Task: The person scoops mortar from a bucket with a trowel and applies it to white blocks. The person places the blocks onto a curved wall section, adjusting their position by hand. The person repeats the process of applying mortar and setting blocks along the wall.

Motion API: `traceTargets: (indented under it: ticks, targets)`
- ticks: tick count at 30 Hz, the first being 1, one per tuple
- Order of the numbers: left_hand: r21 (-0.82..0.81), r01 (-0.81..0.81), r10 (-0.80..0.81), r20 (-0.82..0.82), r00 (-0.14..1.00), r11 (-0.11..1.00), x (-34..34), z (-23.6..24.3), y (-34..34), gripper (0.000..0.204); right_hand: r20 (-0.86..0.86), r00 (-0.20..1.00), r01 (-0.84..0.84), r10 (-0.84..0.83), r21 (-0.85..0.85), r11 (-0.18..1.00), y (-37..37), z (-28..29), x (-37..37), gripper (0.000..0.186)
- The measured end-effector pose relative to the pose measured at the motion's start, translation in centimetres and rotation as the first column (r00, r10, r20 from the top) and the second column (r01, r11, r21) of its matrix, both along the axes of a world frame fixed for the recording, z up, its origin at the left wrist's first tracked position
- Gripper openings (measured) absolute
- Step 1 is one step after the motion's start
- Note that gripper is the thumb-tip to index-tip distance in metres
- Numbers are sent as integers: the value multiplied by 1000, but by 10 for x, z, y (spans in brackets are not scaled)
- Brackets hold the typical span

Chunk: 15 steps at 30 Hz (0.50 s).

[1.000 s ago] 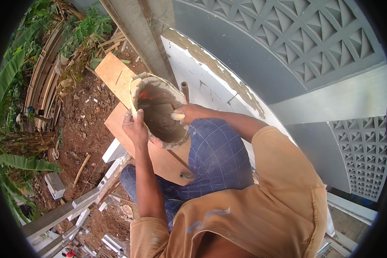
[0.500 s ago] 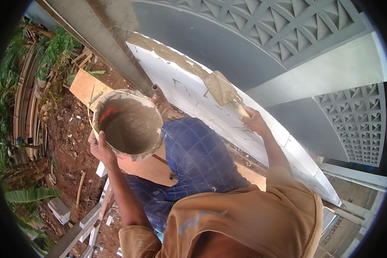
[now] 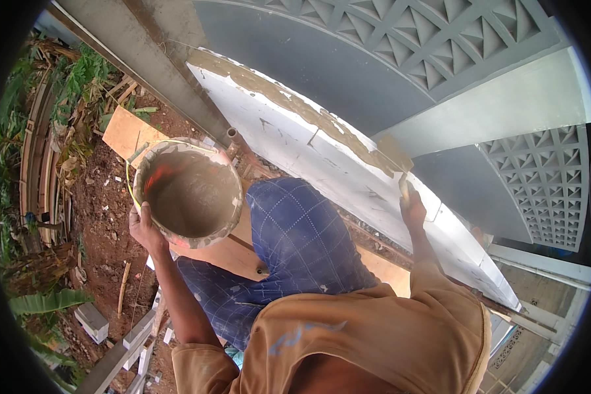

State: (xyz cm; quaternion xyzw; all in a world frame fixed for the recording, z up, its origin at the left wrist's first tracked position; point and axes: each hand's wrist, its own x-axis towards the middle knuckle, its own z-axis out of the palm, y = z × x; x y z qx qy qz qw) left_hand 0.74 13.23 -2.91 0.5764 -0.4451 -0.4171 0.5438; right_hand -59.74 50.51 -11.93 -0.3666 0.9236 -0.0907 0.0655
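My left hand grips the rim of a mortar-crusted bucket with a yellow handle and wet grey mortar inside, held beside my knee. My right hand is closed on the pale handle of a trowel, whose mortar-smeared blade lies along the top of the white block wall. A band of grey mortar runs along that top, with ragged white patches showing. My blue checked trousers are between my hands.
Plywood boards are beneath me, beside a pipe. A concrete column stands at the wall's far end, grey vented panels behind it. Lower on the left lie red soil, planks, white blocks and banana leaves.
My right hand has left the bucket with mortar on the trowel and moved rightward along the wall top, laying the blade there. The bucket, held by my left hand, has shifted left in view.
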Motion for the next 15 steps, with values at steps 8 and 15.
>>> traceTargets:
  ticks: [8,15]
  targets:
    - [12,-15,15,43,999,1000,-5,-3,1,24,-98,992,-86,83,-30,996,-59,-27,-2,41]
    - [1,-68,68,-28,997,998,1,5,16,26,-50,979,-198,198,16,980,-127,-2,33,44]
